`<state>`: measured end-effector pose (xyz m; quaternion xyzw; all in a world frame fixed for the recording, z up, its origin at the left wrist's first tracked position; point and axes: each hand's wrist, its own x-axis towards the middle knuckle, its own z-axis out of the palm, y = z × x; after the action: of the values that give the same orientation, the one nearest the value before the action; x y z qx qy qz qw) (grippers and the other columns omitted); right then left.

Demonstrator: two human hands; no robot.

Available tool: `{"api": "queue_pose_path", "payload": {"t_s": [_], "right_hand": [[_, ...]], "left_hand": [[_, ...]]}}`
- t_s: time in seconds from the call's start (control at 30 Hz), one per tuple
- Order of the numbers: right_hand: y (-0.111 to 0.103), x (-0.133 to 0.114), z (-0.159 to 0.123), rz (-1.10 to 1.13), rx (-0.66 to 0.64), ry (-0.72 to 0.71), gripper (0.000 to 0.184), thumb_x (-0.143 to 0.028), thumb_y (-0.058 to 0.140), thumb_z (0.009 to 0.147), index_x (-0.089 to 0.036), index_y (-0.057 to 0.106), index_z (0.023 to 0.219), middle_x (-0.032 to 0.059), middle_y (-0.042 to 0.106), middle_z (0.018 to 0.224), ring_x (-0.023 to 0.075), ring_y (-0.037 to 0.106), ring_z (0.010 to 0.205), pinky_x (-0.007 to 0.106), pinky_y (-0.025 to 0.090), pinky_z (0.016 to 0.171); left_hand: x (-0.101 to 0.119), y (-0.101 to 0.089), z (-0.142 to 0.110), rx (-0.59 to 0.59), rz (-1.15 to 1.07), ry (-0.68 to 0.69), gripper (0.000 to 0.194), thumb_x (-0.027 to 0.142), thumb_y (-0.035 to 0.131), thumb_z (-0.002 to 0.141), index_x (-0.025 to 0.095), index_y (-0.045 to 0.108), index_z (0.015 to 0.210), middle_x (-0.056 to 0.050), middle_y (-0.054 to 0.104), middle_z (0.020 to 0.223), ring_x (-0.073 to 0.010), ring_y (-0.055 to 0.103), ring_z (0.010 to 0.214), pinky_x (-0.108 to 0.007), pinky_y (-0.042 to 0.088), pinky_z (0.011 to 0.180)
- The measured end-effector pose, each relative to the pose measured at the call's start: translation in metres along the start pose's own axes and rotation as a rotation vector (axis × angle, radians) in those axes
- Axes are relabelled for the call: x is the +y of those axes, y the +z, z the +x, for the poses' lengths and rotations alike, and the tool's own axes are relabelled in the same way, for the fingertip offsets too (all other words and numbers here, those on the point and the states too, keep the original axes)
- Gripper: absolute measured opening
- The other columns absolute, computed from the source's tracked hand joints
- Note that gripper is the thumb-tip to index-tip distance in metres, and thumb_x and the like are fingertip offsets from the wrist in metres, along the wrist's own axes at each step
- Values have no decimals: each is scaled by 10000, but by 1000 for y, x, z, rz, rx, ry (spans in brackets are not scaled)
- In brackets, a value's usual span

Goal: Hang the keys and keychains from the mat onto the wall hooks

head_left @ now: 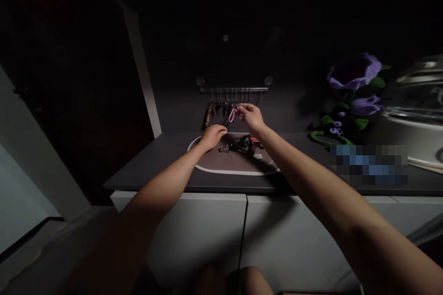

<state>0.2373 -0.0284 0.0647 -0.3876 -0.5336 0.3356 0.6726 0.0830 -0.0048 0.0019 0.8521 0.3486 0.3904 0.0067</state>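
My right hand [250, 116] is raised to the hook rail [234, 89] on the dark wall. Its thumb and fingertips are pinched on a key ring with a pink loop strap [231, 115], at the right end of the hanging keys. Whether the ring sits on its hook is too small to tell. Several bunches of keys [218, 107] hang to the left, among them a brown-and-gold fob [208, 115]. Lower down, my left hand [212, 137] hovers over the tray's left part, fingers stretched out, apparently holding nothing. More keys [225, 148] lie on the white-rimmed oval tray [221, 172].
Beside the keys on the tray lies a dark bundle with a red part [249, 142]. Purple flowers [358, 73] with a green ring base [330, 139] stand right, near a clear-domed white appliance [408, 129]. White cabinet doors [204, 230] are below the dark counter [145, 161].
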Motion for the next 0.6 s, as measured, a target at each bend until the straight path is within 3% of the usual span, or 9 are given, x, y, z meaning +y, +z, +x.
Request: {"api": "queue_pose_path", "payload": {"t_s": [0.13,0.27,0.47,0.6], "right_hand": [[-9,22,-18,-119,0,2,98,-186,514,783,-137,570,846,4,611,659,74,549,582,223,442,636],[-21,44,-32,-405,-48,-64,141,-202,513,780,-131,598,866,35,647,715,111,586,655,261,452,699],[-27,48,-48,-1021,-255,-252,215,-174,478,801,-145,651,926,101,674,950,178,603,877,278,411,800],[-25,49,-51,-1242,-372,-327,248,-190,461,814,-168,663,955,101,672,977,200,592,912,284,387,811]], "left_hand": [[-1,2,-1,-68,-20,36,211,209,493,817,159,654,944,-68,658,966,-168,573,918,-287,410,850],[-2,6,-2,-163,-49,59,238,197,514,800,159,644,996,-78,646,1016,-180,563,964,-299,396,881],[-5,11,-4,-267,-120,57,244,190,520,789,191,653,994,-62,653,1004,-180,564,958,-280,390,870],[-7,12,-5,-310,-116,91,213,205,506,796,185,666,936,-49,665,972,-166,572,924,-257,391,843]]}}
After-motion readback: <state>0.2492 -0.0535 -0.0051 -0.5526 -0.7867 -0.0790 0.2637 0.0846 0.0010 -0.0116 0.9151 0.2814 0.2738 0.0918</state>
